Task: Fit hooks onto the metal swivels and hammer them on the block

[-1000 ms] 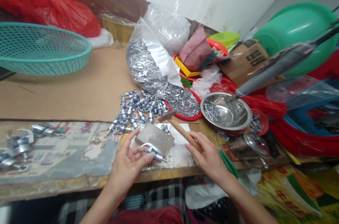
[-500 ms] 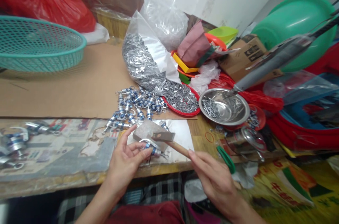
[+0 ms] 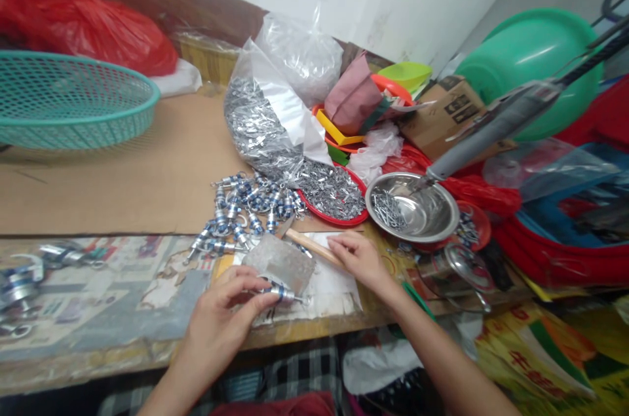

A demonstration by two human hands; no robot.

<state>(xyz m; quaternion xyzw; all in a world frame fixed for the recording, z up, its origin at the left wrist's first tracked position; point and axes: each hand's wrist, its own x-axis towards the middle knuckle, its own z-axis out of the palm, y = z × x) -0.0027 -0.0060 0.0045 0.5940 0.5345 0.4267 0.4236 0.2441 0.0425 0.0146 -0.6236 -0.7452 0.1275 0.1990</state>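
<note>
Cluttered table under you, and your left hand has its fingers pinching a small blue-and-silver swivel clip against the grey block near the front edge. Your right hand rests on the wooden hammer handle, fingers curled loosely over it (more clips heaped just behind).

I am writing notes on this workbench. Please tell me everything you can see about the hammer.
The hammer has a light wooden handle and a small dark metal head. It lies low over the bench, pointing up-left, with its head near the pile of blue-and-silver swivels and just above the grey block. The right hand covers the lower end of the handle, fingers resting on it. The head is partly hidden, so its shape is unclear.
</note>
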